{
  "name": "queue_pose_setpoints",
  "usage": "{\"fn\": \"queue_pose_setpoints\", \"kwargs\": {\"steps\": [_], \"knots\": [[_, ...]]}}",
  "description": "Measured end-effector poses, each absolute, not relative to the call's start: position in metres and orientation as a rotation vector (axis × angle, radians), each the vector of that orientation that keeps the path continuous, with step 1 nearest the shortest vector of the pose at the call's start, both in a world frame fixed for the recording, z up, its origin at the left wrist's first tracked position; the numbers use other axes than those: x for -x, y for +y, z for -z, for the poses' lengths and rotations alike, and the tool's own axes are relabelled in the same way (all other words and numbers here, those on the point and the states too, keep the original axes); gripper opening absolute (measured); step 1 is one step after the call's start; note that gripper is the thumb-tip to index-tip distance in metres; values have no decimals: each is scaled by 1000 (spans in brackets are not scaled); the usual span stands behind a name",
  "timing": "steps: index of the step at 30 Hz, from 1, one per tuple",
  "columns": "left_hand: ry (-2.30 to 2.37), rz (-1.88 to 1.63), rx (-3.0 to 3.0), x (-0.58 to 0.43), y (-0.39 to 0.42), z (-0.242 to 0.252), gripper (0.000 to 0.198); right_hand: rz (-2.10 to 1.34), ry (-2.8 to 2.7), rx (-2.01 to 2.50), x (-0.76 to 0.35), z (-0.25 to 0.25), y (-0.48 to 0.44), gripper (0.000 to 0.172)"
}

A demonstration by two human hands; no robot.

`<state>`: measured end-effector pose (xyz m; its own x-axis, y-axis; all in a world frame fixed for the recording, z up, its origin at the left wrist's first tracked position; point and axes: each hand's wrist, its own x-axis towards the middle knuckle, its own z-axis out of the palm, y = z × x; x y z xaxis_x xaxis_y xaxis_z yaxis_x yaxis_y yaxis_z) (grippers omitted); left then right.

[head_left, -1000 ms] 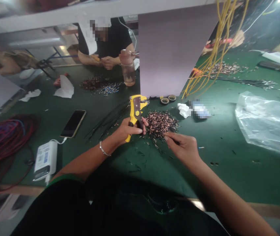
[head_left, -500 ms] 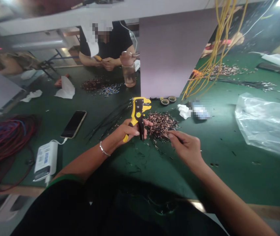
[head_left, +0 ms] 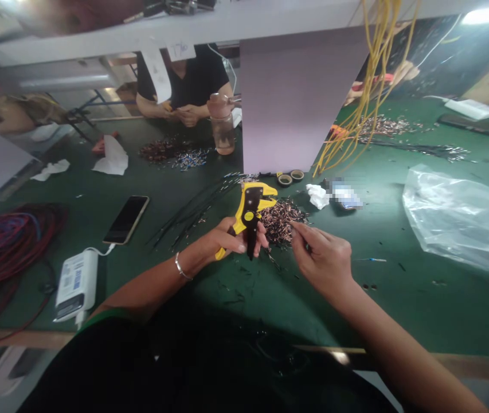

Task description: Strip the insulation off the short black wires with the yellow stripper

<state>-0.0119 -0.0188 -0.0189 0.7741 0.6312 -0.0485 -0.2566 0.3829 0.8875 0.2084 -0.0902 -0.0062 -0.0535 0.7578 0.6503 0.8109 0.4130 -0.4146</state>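
My left hand (head_left: 231,236) is wrapped round a yellow-and-black wire stripper (head_left: 249,215), whose jaws point right and stand apart with no wire visible between them. Just beyond and right of the tool lies a heap of short copper-ended wire pieces (head_left: 285,218). At the heap's right edge, thumb and forefinger of my right hand (head_left: 324,252) are pinched together; what is between them is too small to make out. Long black wires (head_left: 195,209) with bare ends lie behind my left hand.
A phone (head_left: 126,219) and a white power bank (head_left: 76,287) lie left, beside coiled red cable (head_left: 7,258). Yellow wires (head_left: 377,86) hang near a grey divider panel (head_left: 300,103). A clear plastic bag (head_left: 463,223) lies right. Across the table, a person (head_left: 182,86) works behind a bottle (head_left: 222,126).
The wire stripper in my left hand has moved right and slightly toward me. My right hand stays pinched by the heap, a little higher. A small blue-and-white piece now shows right of it.
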Motion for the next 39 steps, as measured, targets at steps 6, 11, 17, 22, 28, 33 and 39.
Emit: {"fn": "queue_pose_setpoints", "kwargs": {"steps": [6,11,17,22,28,33,39], "knots": [[396,-575,-1053,13,-22,20,48,216,-1897,1286,-198,-4,-91,23],[424,-572,-1049,13,-22,18,47,349,-1936,1166,-189,-8,-91,18],[434,-579,-1052,11,-24,17,40,405,-1952,1133,-185,-5,-94,18],[503,-623,-1119,11,-26,17,36,403,-1974,1142,-185,-5,-95,19],[610,-664,-1248,10,-27,20,30,355,-1982,1111,-185,-4,-94,19],[724,-731,-1321,6,-31,24,28,380,-1982,1094,-184,-2,-94,18],[816,-774,-1397,4,-35,27,21,334,-1994,1150,-183,3,-95,20]]}}
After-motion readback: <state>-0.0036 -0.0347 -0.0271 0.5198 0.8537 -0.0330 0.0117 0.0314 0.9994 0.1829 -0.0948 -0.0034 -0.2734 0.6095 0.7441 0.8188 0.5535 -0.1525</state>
